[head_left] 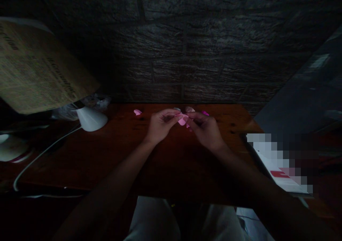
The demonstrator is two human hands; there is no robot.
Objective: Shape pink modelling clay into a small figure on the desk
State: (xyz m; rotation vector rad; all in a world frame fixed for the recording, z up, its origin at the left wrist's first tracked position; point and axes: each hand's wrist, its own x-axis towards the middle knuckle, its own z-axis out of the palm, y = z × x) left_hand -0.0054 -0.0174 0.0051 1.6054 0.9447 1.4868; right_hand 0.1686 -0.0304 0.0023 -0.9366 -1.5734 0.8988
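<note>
Pinching a pink piece (pixel 182 120) narrowly with left hand (pixel 160 124) and right hand (pixel 209 130) over the wooden table (pixel 120 137), apparently at a shaping step, and next likely calling for gentle, even pressure

the tan lampshade (pixel 40 77) bears dark print: "ction" near its left edge, and a blurred line ending "post"

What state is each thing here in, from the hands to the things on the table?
Left hand: pinching the pink piece
Right hand: pinching the same piece
Pink piece: held between both hands
Loose pink scrap: lying on the wooden table, untouched
Newsprint-patterned shade: looks unlit
White cord: slack, curving
</note>
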